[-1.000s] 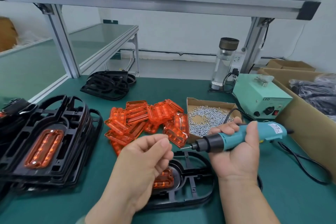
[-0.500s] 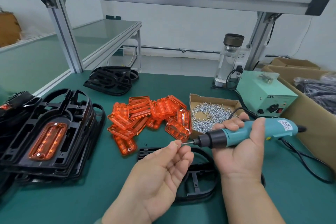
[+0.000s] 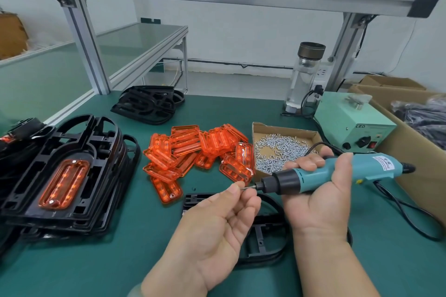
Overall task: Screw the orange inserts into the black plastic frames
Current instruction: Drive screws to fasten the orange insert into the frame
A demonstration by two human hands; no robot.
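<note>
1. Right hand (image 3: pixel 321 202) has a full grip around the teal electric screwdriver (image 3: pixel 337 172), lower right.
2. Left hand (image 3: pixel 217 226) pinches something tiny at the bit tip, can't tell what.
3. Black frame (image 3: pixel 263 236) sits on the green counter (image 3: pixel 96 260) under both hands.
4. Orange inserts (image 3: pixel 198 152) piled mid-frame, beside the screw box (image 3: pixel 282 149).

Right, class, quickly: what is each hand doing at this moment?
Left hand: palm up, fingertips pinched at the screwdriver's bit tip; whether they hold a screw cannot be told.
Right hand: closed around the teal electric screwdriver.
</note>
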